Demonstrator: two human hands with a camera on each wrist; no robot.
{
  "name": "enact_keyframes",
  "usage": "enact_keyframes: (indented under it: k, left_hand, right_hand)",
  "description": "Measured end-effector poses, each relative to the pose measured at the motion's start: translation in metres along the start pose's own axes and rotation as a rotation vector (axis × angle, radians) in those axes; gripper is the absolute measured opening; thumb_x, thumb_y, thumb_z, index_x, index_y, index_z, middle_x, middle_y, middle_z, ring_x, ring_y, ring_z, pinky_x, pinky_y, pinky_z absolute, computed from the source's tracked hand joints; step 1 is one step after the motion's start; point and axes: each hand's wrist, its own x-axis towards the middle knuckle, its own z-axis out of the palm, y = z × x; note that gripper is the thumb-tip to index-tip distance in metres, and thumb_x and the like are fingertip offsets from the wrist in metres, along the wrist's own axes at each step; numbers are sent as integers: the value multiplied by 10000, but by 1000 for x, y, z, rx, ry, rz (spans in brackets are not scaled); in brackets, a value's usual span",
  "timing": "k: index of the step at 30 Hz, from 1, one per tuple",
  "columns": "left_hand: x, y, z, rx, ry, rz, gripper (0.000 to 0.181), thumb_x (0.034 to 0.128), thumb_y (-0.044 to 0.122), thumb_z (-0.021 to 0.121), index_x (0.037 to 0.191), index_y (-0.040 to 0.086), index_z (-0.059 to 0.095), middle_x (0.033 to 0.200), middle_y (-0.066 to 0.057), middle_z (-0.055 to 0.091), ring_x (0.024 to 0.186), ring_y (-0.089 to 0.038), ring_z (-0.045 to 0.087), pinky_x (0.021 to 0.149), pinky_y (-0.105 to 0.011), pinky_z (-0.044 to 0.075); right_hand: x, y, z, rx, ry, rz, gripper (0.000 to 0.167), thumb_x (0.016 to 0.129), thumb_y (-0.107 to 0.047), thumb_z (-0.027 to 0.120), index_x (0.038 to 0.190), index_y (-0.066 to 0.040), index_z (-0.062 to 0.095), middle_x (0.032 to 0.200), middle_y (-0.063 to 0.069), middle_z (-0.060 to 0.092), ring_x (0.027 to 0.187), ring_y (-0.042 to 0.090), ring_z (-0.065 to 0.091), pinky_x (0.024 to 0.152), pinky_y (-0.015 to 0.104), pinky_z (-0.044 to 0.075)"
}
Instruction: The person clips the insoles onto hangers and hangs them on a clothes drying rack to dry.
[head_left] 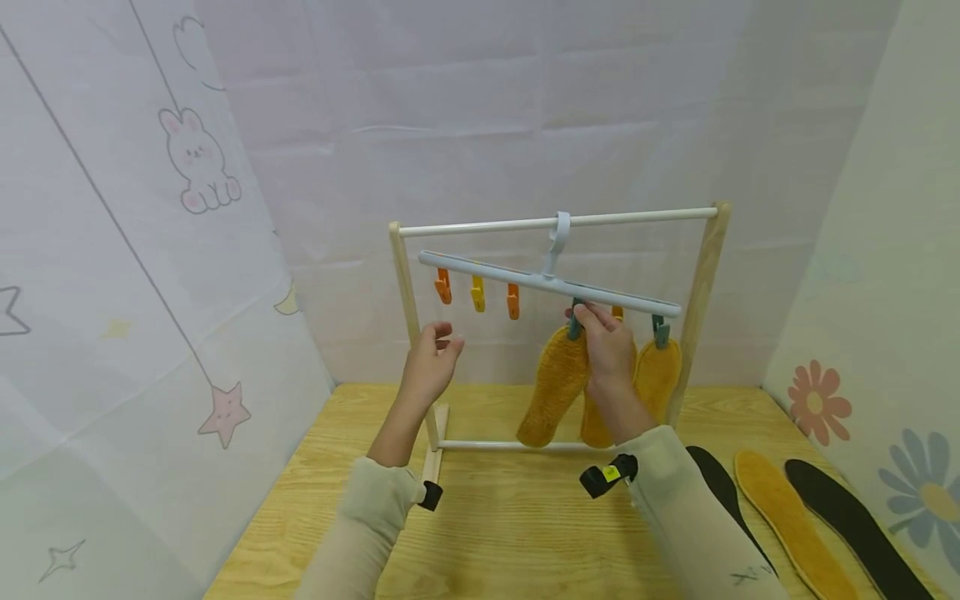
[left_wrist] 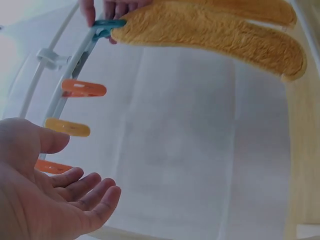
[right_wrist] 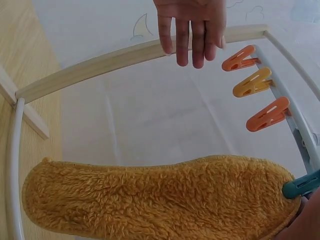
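A pale hanger (head_left: 487, 271) with clothespins hangs tilted from the rack's top bar, its right end lower. My right hand (head_left: 611, 346) pinches a teal clothespin (right_wrist: 302, 185) at the top of a fuzzy mustard insole (head_left: 555, 387). Part of that grip is hidden. Two more mustard insoles hang to its right, one under another teal clothespin (head_left: 662, 335). My left hand (head_left: 431, 362) is held up in the air, fingers loosely bent around nothing. Above it hang an orange clothespin (head_left: 443, 287), a yellow clothespin (head_left: 477, 293) and a second orange clothespin (head_left: 513, 302).
The rack has wooden posts (head_left: 701, 300) and a white top bar (head_left: 637, 217), and stands on a wooden table (head_left: 525, 525). At the right lie a black insole (head_left: 855, 517), a mustard insole (head_left: 787, 517) and another black insole (head_left: 720, 483). Printed cloth walls enclose the table.
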Motion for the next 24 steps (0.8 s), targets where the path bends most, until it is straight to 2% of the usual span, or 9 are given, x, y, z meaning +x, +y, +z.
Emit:
enact_keyframes:
  k: [4,10,15,24]
  left_hand:
    - [10,5,-7,-20,29,17,483,1044,281,561,1442,29,453,1482,-151,513,1336,-328,524,1075,-518,439]
    - [24,7,-8,-69,72,42,481,1063,256,513,1476,29,415,1517,-150,478,1372,-321,489,1106,-496,414]
    - [34,10,-9,-133,116,52,510,1062,278,510,1487,17,406,1503,-147,495,1354,-313,499,1108,-475,413]
    - [47,20,-13,-294,143,107,510,1080,248,467,1500,-27,375,1451,-199,526,1328,-320,515,1131,-447,385]
  right_hand:
    - [0,-2,-3,-10,-1,-4,432,993,-288,664,1325,-13,654,1092,6,757,1281,131,503,1121,312,352]
    - [2,-3,-6,-20,-3,8,435,988,-304,672,1317,-20,663,1123,9,753,1269,125,510,1113,309,364]
    - [4,-2,-7,-8,-12,13,443,988,-300,674,1312,1,659,1111,21,753,1233,143,529,1101,309,380]
    - [5,0,-6,2,-35,17,441,994,-293,664,1326,-4,649,1039,-17,761,1222,145,530,1113,310,361]
